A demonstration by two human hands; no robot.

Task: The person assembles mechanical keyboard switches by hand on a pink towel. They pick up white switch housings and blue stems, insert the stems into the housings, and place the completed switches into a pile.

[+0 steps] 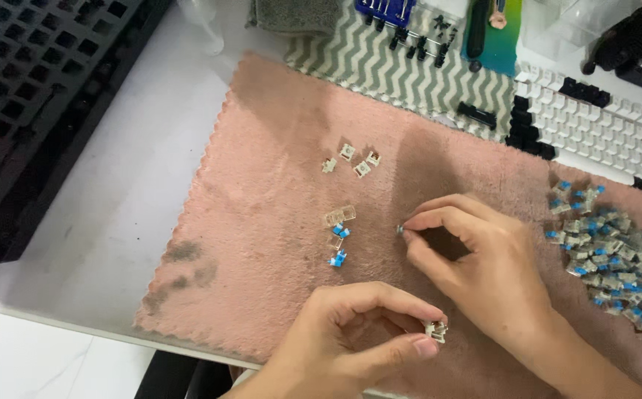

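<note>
Pink terry cloth [262,222], fuzzy with a scalloped edge and dark smudges, serves as the landmark on the white tabletop [114,222]. Left hand [350,340], at the cloth's near edge, pinches a small grey boxy switch housing [435,330] between thumb and forefinger. Right hand [483,266], over the cloth's centre-right, nips a tiny blue-grey part [401,230] at its fingertips. On the cloth's middle lie clear housings and blue stems [338,236]; further back, four pale bases [350,159]. At the cloth's right edge sits a heap of blue-stemmed switches [609,258]. Beyond the cloth's far-right corner, white keycaps [594,129]; off its left edge, a black perforated keyboard frame [33,81].
</note>
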